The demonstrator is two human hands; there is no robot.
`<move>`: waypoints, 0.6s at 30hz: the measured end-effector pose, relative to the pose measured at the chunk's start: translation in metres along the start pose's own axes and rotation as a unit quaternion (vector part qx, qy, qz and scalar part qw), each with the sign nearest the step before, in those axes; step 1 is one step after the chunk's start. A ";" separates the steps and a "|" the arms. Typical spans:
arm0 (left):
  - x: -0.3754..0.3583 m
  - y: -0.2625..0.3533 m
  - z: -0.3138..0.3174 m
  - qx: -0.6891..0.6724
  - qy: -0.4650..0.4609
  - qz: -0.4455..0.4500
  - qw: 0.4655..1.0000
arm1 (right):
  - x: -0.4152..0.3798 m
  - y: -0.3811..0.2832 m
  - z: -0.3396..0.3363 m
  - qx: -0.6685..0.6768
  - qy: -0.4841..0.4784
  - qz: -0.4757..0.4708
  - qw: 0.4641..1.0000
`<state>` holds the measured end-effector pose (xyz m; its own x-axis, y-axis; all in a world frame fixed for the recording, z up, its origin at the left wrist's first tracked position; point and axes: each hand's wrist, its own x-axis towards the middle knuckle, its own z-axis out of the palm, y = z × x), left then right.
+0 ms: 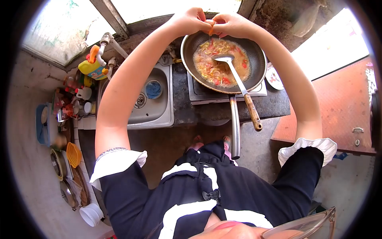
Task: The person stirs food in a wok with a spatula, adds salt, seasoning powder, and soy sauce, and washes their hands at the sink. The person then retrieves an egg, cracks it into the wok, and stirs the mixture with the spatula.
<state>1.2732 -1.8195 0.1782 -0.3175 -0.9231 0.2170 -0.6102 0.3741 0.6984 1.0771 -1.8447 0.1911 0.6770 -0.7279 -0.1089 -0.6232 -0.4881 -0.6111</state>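
Note:
My left hand (193,20) and my right hand (230,25) meet above the far rim of a dark frying pan (258,59). Pinched between their fingertips is a small orange-brown egg (211,26), mostly covered by the fingers. Something orange hangs below it toward the pan. Inside the pan is a soupy mix (207,59) with red tomato pieces and pale yellow strips. A metal spatula (238,77) with a wooden handle rests in the pan, its handle sticking out over the near rim. The pan sits on a stove (195,93), its long metal handle pointing toward me.
Left of the stove is a steel sink (161,113) holding a bowl with a blue cloth (152,90). A yellow bottle (92,69) and pipes stand behind it. A patterned plate (273,77) lies right of the stove, near a reddish-brown wooden table (334,107). Yellow baskets (74,154) are at left.

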 end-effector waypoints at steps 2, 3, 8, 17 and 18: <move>-0.006 0.010 -0.003 0.029 -0.033 -0.042 0.998 | 0.002 0.003 0.002 -0.016 -0.005 0.007 1.000; -0.009 0.011 -0.003 0.029 -0.031 -0.042 0.998 | 0.002 0.005 0.003 -0.020 -0.003 0.006 1.000; -0.011 0.010 0.002 0.039 -0.025 -0.027 0.999 | -0.003 0.006 0.007 -0.016 0.009 -0.010 1.000; -0.012 0.004 0.011 -0.027 -0.003 0.038 0.999 | -0.010 0.002 0.005 -0.116 0.035 -0.069 0.990; -0.011 0.002 0.010 -0.023 -0.004 0.046 0.999 | -0.011 0.004 0.005 -0.113 0.041 -0.070 0.990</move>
<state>1.2681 -1.8073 0.1699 -0.3761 -0.8842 0.2771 -0.5436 0.4527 0.7068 1.0693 -1.8361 0.1858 0.7355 -0.6767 0.0341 -0.6029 -0.6766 -0.4228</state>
